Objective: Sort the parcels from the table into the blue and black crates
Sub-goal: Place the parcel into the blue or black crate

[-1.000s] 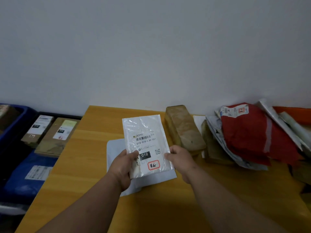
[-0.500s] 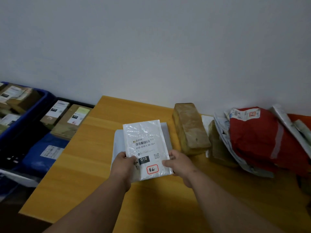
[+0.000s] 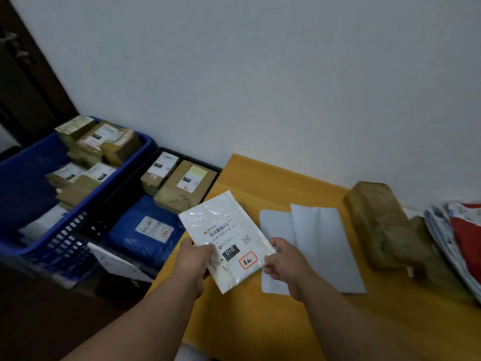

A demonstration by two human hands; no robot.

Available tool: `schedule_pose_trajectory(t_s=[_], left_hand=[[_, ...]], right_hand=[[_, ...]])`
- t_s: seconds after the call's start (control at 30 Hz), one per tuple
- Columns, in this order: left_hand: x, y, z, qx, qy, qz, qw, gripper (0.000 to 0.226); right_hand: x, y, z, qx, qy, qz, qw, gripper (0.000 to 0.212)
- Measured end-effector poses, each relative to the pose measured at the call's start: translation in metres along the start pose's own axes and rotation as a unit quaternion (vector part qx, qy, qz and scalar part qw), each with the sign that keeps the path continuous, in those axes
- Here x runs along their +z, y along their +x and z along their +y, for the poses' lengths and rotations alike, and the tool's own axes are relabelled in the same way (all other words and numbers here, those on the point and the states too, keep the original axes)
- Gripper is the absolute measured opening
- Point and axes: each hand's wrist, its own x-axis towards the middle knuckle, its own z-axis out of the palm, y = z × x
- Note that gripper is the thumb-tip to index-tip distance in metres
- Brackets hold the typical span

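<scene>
I hold a flat white parcel (image 3: pixel 223 230) with a barcode label, a black "010" tag and a red stamp, over the left edge of the wooden table (image 3: pixel 250 308). My left hand (image 3: pixel 194 259) grips its lower left edge and my right hand (image 3: pixel 282 259) pinches its lower right corner. Left of the table stands the black crate (image 3: pixel 156 157), holding brown boxes and a blue bag (image 3: pixel 147 235). Further left is the blue crate (image 3: pixel 33 246), stacked with brown boxes.
Two white flat parcels (image 3: pixel 320 243) lie on the table to the right of my hands. A brown wrapped box (image 3: pixel 374 217) and a pile of red and white bags (image 3: pixel 460 238) sit at the right by the wall. A dark door (image 3: pixel 23 82) stands at the far left.
The white parcel, held in both hands, has moved left from above the white flat parcels to the table's left edge, tilting toward the crates. The view has turned left, showing both crates.
</scene>
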Motion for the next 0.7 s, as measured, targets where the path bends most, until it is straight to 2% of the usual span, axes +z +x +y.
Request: schedule_pose_trajectory(t_s=[0.1, 0.17, 0.23, 0.3, 0.37, 0.53, 0.7], left_hand=[[-0.061, 0.022, 0.019, 0.0, -0.012, 0.093, 0.996, 0.039], [-0.091, 0.032, 0.028, 0.004, -0.018, 0.146, 0.989, 0.054], [-0.112, 0.04, 0.035, 0.008, -0.025, 0.166, 0.986, 0.075], [-0.126, 0.045, 0.042, 0.022, -0.034, 0.172, 0.984, 0.083], [-0.137, 0.051, 0.046, 0.029, -0.021, 0.178, 0.983, 0.081], [-0.157, 0.076, 0.051, 0.013, 0.027, 0.196, 0.98, 0.058], [-0.172, 0.097, 0.065, 0.016, 0.042, 0.216, 0.975, 0.051]], right_hand=[[0.055, 0.006, -0.02, -0.006, -0.043, -0.035, 0.998, 0.032], [0.08, 0.008, -0.03, 0.003, -0.063, -0.049, 0.997, 0.034], [0.096, 0.014, -0.038, 0.016, -0.075, -0.049, 0.996, 0.037], [0.108, 0.024, -0.046, 0.017, -0.091, -0.042, 0.995, 0.038], [0.119, 0.034, -0.055, 0.009, -0.106, -0.029, 0.994, 0.036], [0.143, 0.06, -0.072, 0.011, -0.077, 0.002, 0.997, 0.033], [0.163, 0.088, -0.091, 0.02, -0.066, 0.012, 0.998, 0.03]])
